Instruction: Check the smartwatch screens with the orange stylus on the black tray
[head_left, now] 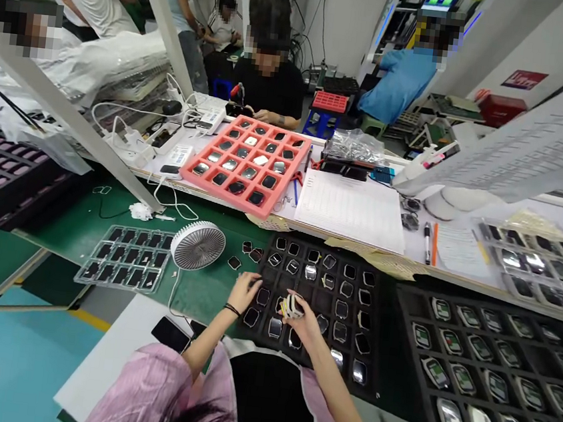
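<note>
Over the left part of a black foam tray [314, 350] is my left hand [244, 292], its fingers closed together near the tray's slots; what they hold, if anything, is too small to make out. My right hand [303, 317] grips a small stack of watch cases [292, 305], pale-rimmed with a bit of yellow, above the tray's middle. Square watch cases with dark or shiny faces fill many slots around both hands. A few loose watch frames [234, 262] lie on the green mat left of the tray.
A white fan [198, 246] and a clear tray [123, 257] stand left. The raised shelf holds a red tray [204, 183] and paper sheets [352, 208]. Another black tray [415, 312] lies right. A phone [170, 334] rests near my left forearm. Several people sit or stand beyond.
</note>
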A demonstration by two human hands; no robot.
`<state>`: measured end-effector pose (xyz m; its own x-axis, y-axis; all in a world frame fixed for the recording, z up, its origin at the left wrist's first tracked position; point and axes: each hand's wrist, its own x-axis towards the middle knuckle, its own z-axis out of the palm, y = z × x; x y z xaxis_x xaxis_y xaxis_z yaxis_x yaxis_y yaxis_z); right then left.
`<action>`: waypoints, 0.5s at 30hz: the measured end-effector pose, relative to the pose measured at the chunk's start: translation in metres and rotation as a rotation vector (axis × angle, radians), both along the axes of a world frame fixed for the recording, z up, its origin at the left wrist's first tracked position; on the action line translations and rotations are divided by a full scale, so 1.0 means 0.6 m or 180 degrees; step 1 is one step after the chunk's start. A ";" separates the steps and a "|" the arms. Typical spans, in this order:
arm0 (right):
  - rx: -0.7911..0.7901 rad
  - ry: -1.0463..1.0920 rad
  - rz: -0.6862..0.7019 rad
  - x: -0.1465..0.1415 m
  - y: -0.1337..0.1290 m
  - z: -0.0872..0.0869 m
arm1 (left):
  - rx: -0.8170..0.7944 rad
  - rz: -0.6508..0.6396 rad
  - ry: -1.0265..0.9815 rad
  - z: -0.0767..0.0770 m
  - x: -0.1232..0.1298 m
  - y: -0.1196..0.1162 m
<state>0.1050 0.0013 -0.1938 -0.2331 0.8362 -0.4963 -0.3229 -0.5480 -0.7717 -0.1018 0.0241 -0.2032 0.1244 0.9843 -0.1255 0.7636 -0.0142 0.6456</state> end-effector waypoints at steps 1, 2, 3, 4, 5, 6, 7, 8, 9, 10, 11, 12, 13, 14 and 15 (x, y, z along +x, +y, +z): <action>-0.0069 0.0124 0.0001 -0.001 0.002 0.005 | -0.0011 0.0224 0.0108 -0.014 -0.024 0.003; -0.0127 0.0236 0.0000 -0.001 0.004 0.010 | -0.0034 0.0401 0.0200 -0.028 -0.045 0.007; -0.0177 0.0334 0.0001 -0.002 0.007 0.014 | -0.0059 0.0525 0.0273 -0.042 -0.061 0.010; -0.0220 0.0420 0.0004 -0.002 0.008 0.019 | -0.0081 0.0602 0.0328 -0.055 -0.072 0.013; -0.0255 0.0495 0.0006 -0.003 0.010 0.023 | -0.0103 0.0634 0.0363 -0.067 -0.080 0.015; -0.0284 0.0561 0.0008 -0.004 0.011 0.027 | -0.0121 0.0633 0.0381 -0.077 -0.085 0.018; -0.0307 0.0620 0.0013 -0.005 0.011 0.031 | -0.0138 0.0609 0.0385 -0.086 -0.087 0.020; -0.0323 0.0671 0.0018 -0.007 0.011 0.035 | -0.0155 0.0574 0.0376 -0.092 -0.089 0.023; -0.0334 0.0712 0.0026 -0.008 0.011 0.039 | -0.0170 0.0533 0.0356 -0.098 -0.089 0.026; -0.0337 0.0741 0.0031 -0.009 0.011 0.044 | -0.0186 0.0494 0.0325 -0.102 -0.090 0.029; -0.0343 0.0776 0.0031 -0.009 0.011 0.049 | -0.0200 0.0460 0.0287 -0.104 -0.091 0.032; -0.0356 0.0834 0.0024 -0.011 0.010 0.055 | -0.0214 0.0434 0.0241 -0.106 -0.092 0.036; -0.0371 0.0907 0.0008 -0.012 0.010 0.060 | -0.0225 0.0416 0.0187 -0.106 -0.094 0.039; -0.0384 0.0985 -0.0016 -0.013 0.010 0.065 | -0.0234 0.0410 0.0126 -0.106 -0.096 0.043; -0.0394 0.1059 -0.0043 -0.015 0.010 0.070 | -0.0239 0.0417 0.0058 -0.104 -0.098 0.047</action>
